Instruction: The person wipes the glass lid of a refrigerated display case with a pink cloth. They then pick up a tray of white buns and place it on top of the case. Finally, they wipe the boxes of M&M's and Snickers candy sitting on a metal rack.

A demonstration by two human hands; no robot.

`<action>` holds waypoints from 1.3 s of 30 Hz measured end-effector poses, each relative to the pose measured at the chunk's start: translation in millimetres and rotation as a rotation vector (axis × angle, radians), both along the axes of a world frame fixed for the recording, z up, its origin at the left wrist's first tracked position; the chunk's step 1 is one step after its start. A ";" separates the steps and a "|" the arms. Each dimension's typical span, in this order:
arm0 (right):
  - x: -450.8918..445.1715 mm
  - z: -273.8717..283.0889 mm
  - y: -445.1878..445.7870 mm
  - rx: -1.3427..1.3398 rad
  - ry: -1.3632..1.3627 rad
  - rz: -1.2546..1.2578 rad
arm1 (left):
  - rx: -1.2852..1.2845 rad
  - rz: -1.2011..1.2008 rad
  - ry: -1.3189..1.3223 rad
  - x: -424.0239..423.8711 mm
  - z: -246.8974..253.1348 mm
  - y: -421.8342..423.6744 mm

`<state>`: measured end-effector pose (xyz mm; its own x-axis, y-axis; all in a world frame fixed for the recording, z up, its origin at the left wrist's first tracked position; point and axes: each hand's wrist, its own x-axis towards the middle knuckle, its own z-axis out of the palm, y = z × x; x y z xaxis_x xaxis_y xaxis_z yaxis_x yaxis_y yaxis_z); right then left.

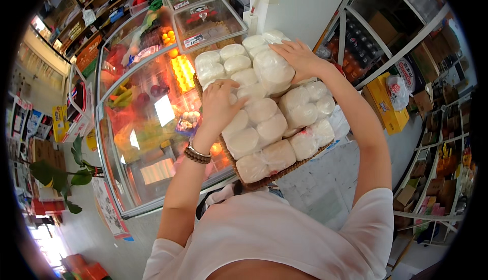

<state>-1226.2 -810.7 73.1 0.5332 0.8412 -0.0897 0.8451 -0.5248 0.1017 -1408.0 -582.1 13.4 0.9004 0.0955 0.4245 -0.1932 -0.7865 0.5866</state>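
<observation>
A brown wicker basket [261,183] stands before me, piled with clear plastic bags of white buns that look like steamed buns. My right hand [305,61] grips the far right side of one bag of buns [272,70], which sits tilted higher than its neighbours. My left hand [219,104] lies at the basket's left side, its thumb apart from the fingers and its fingertips touching the wrapped buns there. Nearer to me are another bag of buns [255,125] and a row of wrapped buns [280,154] along the near rim. The left palm's underside is hidden.
At left stands a glass-topped display case [145,142] with fruit and eggs inside. Clear lidded bins [207,21] adjoin the basket's far side. Beyond it rises a white pillar [297,9]. Metal shelving [431,158] and a yellow carton [389,104] are at right.
</observation>
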 end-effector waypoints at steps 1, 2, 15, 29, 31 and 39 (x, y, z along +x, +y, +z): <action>0.4 -0.7 -0.8 -0.003 -0.014 0.006 | -0.008 0.013 -0.006 -4.7 2.3 3.6; -0.5 -2.1 -1.1 0.000 -0.016 0.008 | -0.015 0.025 -0.012 -9.3 3.8 6.3; -63.6 32.4 -49.1 0.677 0.031 -0.240 | -0.204 0.065 -0.014 -63.7 -9.5 19.7; -91.7 -115.5 -126.9 1.163 0.391 -0.887 | -0.326 -0.027 0.157 -129.2 -48.7 -26.2; -91.7 -113.4 -121.2 1.138 0.529 -0.928 | -0.356 0.002 0.128 -127.3 -57.2 -27.9; -107.3 -105.1 -101.5 1.013 0.502 -0.811 | -0.297 0.042 0.141 -122.1 -55.7 -29.5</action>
